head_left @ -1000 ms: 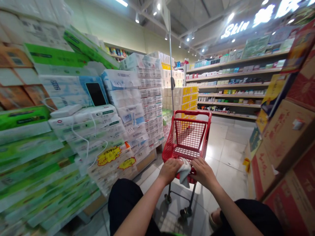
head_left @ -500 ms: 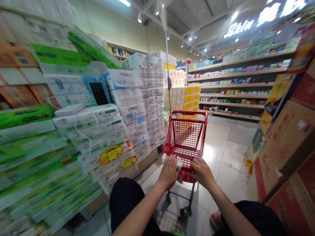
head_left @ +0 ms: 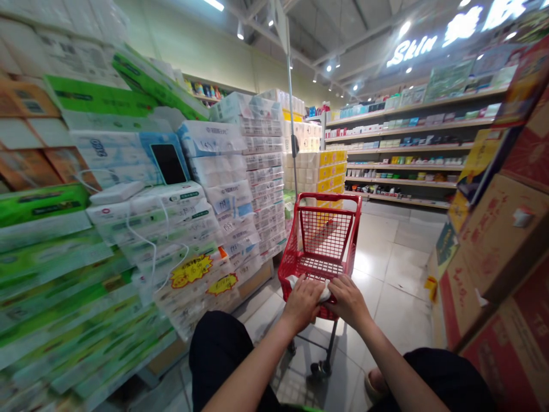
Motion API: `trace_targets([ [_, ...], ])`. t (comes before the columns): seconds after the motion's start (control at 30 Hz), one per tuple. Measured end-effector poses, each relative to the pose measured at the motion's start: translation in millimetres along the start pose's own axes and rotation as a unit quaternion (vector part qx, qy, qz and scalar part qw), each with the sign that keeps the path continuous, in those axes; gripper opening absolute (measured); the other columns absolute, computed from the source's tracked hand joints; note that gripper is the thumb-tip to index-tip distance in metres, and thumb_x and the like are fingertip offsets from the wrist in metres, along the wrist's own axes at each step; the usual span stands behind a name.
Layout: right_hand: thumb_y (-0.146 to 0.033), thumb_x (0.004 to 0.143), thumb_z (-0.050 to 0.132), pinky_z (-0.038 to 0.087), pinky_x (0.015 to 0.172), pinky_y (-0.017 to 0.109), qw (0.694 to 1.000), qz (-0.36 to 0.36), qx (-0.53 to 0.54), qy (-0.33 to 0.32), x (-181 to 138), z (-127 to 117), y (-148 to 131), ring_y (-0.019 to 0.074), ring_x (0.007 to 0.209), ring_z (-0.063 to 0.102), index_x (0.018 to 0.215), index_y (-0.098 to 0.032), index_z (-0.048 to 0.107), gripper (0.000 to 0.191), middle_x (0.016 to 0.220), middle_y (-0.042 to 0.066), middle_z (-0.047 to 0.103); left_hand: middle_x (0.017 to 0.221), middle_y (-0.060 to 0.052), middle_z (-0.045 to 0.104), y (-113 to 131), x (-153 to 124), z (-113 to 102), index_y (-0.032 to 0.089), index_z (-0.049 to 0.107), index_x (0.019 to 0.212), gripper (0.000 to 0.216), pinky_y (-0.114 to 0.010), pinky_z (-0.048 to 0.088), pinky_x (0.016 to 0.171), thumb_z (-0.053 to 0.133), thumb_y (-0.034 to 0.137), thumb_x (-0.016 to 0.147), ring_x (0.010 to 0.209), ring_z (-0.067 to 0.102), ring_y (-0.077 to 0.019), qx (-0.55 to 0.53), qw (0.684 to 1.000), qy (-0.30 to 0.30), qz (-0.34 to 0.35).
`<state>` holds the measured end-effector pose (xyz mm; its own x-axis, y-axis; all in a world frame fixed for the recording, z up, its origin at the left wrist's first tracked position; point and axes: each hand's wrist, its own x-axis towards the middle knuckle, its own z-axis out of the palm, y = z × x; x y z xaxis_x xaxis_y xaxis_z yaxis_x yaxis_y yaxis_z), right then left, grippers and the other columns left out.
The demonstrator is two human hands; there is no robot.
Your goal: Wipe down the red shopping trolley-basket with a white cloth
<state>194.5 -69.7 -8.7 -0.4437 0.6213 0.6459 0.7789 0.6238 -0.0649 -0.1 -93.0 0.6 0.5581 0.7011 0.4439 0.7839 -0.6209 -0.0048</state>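
A red shopping basket cart (head_left: 323, 229) with mesh sides stands in front of me on black wheels. At its near rim my left hand (head_left: 303, 300) is closed over a white cloth (head_left: 325, 293), which pokes out on both sides of the fingers. My right hand (head_left: 346, 296) is beside it on the same rim, its fingers curled over the edge and close against the cloth. Whether the right fingers grip the cloth or only the rim is hidden.
Wrapped tissue packs (head_left: 171, 223) are stacked on the left, with a phone (head_left: 168, 163) and a white cable (head_left: 155, 252) on them. Cardboard boxes (head_left: 506, 240) line the right. A thin metal pole (head_left: 291, 103) rises behind the cart. Stocked shelves (head_left: 398, 150) stand at the back.
My left hand has slid right along the cart's rim with the cloth, closing the gap to my right hand. The view has shifted slightly.
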Motion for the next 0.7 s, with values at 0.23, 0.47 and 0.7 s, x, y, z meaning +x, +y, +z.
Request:
trace_targets([
  [0.23, -0.036, 0.081, 0.070, 0.039, 0.091, 0.038, 1.000, -0.009, -0.005, -0.001, -3, -5, -2, 0.0226, 0.089, 0.048, 0.078, -0.022, 0.055, 0.021, 0.084, 0.004, 0.059, 0.129, -0.002, 0.055, -58, -30, -19, 0.030, 0.041, 0.139, 0.052, -0.042, 0.025, 0.117, 0.050, 0.013, 0.091, 0.125, 0.046, -0.0171, 0.067, 0.997, 0.022, -0.005],
  [0.47, -0.035, 0.081, 0.070, 0.038, 0.093, 0.039, 1.000, 0.002, -0.005, 0.013, -5, -1, -2, 0.0230, 0.090, 0.048, 0.076, -0.022, 0.054, 0.021, 0.082, 0.003, 0.057, 0.126, -0.007, 0.055, -46, -13, -13, 0.025, 0.050, 0.132, 0.040, -0.040, 0.042, 0.101, 0.046, 0.015, 0.094, 0.115, 0.052, -0.0220, 0.117, 0.988, 0.050, -0.089],
  [0.7, -0.018, 0.078, 0.065, 0.038, 0.095, 0.040, 0.999, 0.020, 0.009, 0.036, -7, 5, 0, 0.0227, 0.088, 0.049, 0.080, -0.023, 0.059, 0.008, 0.081, 0.003, 0.059, 0.125, -0.014, 0.054, 34, 14, 6, 0.014, 0.039, 0.142, 0.059, -0.040, 0.048, 0.088, 0.057, 0.027, 0.087, 0.109, 0.051, -0.0273, 0.095, 0.991, 0.025, -0.088],
])
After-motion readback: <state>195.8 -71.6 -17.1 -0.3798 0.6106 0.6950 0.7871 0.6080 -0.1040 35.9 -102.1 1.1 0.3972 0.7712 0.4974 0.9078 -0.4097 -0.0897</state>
